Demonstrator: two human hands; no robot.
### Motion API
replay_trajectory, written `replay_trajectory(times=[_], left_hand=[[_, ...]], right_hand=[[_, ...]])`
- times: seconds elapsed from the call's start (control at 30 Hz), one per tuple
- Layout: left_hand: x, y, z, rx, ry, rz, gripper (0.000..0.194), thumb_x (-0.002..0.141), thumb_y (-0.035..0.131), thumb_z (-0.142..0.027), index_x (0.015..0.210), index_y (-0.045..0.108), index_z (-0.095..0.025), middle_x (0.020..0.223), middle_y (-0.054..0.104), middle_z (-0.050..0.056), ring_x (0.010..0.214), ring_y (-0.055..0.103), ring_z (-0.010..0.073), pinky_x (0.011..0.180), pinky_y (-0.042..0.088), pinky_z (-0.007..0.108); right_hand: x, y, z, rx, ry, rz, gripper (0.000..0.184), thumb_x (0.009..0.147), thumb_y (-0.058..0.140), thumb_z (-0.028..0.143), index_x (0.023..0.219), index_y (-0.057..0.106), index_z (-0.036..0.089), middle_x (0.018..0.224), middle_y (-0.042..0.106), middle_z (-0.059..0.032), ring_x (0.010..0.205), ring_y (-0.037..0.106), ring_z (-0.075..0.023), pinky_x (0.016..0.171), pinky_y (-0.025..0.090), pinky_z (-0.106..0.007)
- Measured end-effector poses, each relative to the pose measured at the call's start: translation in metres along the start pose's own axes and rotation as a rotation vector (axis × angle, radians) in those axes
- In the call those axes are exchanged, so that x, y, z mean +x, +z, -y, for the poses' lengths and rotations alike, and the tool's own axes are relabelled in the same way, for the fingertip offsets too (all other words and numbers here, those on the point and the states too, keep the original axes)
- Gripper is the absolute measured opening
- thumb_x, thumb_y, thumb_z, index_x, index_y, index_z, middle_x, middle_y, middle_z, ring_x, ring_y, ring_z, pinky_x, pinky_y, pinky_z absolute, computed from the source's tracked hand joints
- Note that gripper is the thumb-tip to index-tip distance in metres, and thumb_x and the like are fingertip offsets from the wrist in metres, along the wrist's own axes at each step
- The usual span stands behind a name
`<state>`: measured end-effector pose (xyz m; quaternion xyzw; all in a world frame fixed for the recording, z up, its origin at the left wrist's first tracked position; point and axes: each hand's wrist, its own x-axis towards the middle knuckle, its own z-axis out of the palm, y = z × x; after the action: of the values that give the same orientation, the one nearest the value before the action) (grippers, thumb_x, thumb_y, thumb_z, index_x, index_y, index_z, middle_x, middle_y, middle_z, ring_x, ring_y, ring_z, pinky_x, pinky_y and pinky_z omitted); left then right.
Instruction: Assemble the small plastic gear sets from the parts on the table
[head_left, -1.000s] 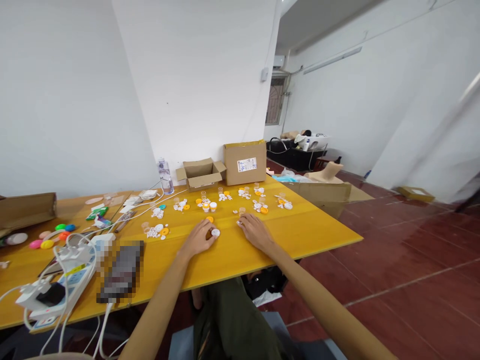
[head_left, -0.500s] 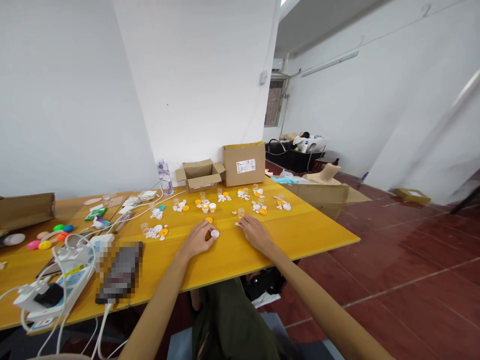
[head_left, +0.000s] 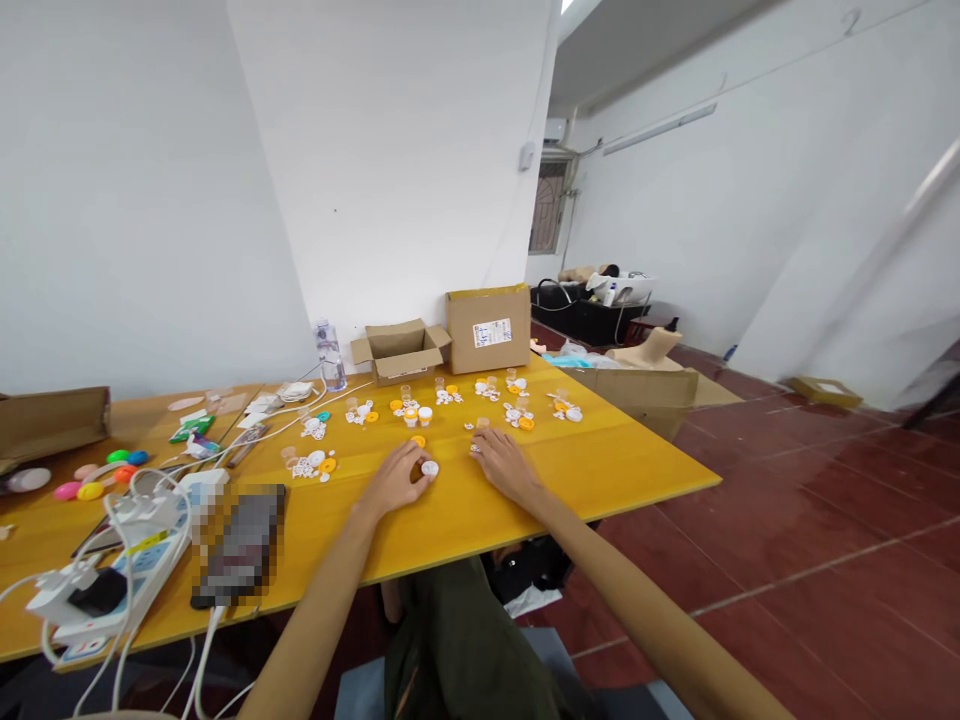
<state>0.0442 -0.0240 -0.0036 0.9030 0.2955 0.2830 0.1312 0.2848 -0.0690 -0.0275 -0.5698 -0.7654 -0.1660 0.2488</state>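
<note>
My left hand (head_left: 397, 478) rests on the table with thumb and fingers closed at the edge of a small round white plastic piece (head_left: 430, 468). Just beyond its fingers lies an orange ring-like piece (head_left: 418, 440). To the right, my right hand (head_left: 508, 466) has its fingertips drawn together over small white parts (head_left: 475, 449); what they pinch is partly hidden. A clear little cup (head_left: 483, 424) stands right behind those fingers. Two small white-topped jars with orange bands, a left jar (head_left: 410, 416) and a right jar (head_left: 425, 415), stand side by side farther back.
Piles of white and orange parts with clear cups dot the yellow table (head_left: 600, 470). At the back are an open carton (head_left: 405, 358), a closed carton (head_left: 489, 330) and a bottle (head_left: 328, 355). A power strip (head_left: 142, 560) with cables and a blurred phone-like object (head_left: 244, 540) lie left.
My right hand has shifted very slightly left and its fingers now cover more of the clear cup. My left hand and the white piece stay in place.
</note>
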Motion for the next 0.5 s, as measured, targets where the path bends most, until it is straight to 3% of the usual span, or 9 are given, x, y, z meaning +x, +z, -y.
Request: replay_trajectory(times=[0.3, 0.4, 0.5], left_hand=[[0.000, 0.003, 0.002, 0.037, -0.036, -0.013, 0.002, 0.081, 0.058, -0.022, 0.082, 0.056, -0.023, 0.092, 0.064, 0.006, 0.089, 0.061, 0.0242, 0.085, 0.051, 0.039], [0.001, 0.004, 0.003, 0.039, -0.047, -0.019, 0.002, 0.080, 0.056, -0.021, 0.081, 0.056, -0.023, 0.093, 0.064, 0.006, 0.091, 0.061, 0.0246, 0.087, 0.051, 0.039], [0.001, 0.004, 0.004, 0.049, -0.063, -0.021, 0.003, 0.081, 0.056, -0.021, 0.082, 0.056, -0.023, 0.090, 0.064, 0.005, 0.091, 0.061, 0.0247, 0.087, 0.050, 0.039]], right_hand=[[0.042, 0.020, 0.046, 0.192, -0.155, 0.058, 0.039, 0.090, 0.051, 0.006, 0.124, 0.059, 0.023, 0.129, 0.062, -0.0093, 0.113, 0.058, -0.0216, 0.097, 0.048, -0.037], [0.056, 0.028, 0.054, 0.249, -0.186, 0.111, 0.031, 0.088, 0.058, 0.009, 0.116, 0.064, 0.023, 0.131, 0.062, -0.0094, 0.112, 0.059, -0.0221, 0.095, 0.048, -0.036], [0.060, 0.033, 0.053, 0.319, -0.126, 0.117, 0.021, 0.088, 0.058, 0.009, 0.102, 0.068, 0.023, 0.118, 0.067, -0.0088, 0.106, 0.060, -0.0221, 0.092, 0.048, -0.035]])
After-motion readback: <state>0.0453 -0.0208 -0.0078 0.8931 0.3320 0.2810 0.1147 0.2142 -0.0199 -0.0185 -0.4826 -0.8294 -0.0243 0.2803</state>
